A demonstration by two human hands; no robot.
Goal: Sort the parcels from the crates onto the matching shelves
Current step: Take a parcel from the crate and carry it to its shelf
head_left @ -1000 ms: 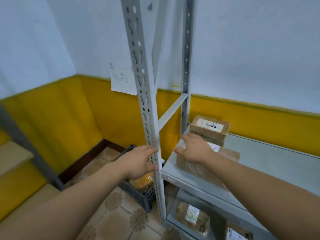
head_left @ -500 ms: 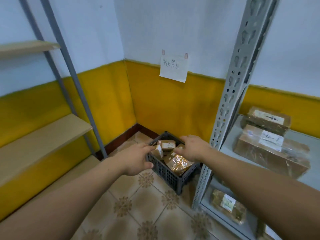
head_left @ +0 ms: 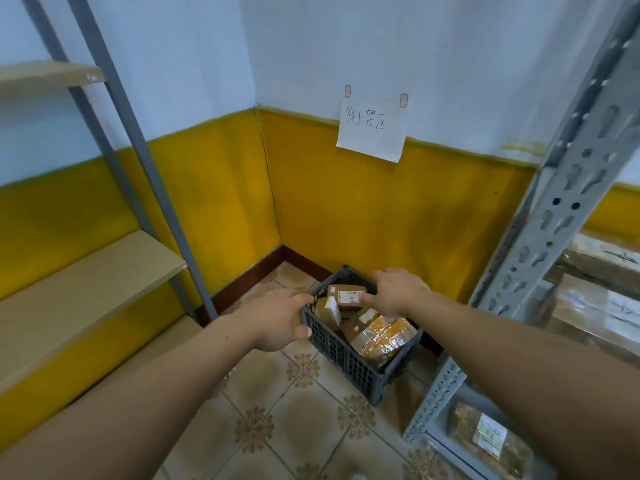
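The right grip (head_left: 391, 292) is hovering open, fingers spread and holding nothing. Just under its thumb a small labelled parcel (head_left: 346, 295) is lying in the dark plastic crate (head_left: 346, 358). The left grip (head_left: 277, 320), loosely curled and empty, is hanging at the crate's rim. This looks like the picking step, calling next for a pinch on that parcel.

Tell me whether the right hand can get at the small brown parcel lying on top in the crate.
Probably yes. The right hand is over the open crate, thumb beside the small brown parcel, which lies on top with nothing covering it.
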